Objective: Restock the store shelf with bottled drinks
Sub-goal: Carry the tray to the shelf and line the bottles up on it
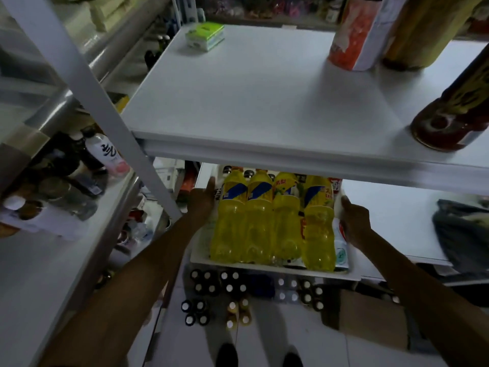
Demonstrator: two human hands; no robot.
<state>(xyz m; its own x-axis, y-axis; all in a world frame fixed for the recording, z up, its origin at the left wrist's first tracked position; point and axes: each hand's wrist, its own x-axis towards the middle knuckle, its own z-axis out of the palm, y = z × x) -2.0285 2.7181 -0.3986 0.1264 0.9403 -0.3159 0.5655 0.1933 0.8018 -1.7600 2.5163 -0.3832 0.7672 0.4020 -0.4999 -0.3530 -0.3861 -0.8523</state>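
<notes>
Several yellow drink bottles (272,221) lie side by side in a white tray (267,266) that sits at the level of the lower shelf (391,221). My left hand (202,198) holds the tray's left side, thumb raised beside the leftmost bottle. My right hand (354,221) grips the tray's right side next to the rightmost bottle. The bottle caps are hidden under the upper shelf (264,96). More bottles (219,290) stand on the floor below the tray, seen from above by their caps.
The upper shelf carries a green packet (205,35) at the back and tall bottles (447,120) at the right. A dark cloth (463,231) lies on the lower shelf's right. A slanted shelf post (103,109) and a neighbouring rack with bottles (105,154) stand left. A cardboard box (370,316) sits on the floor.
</notes>
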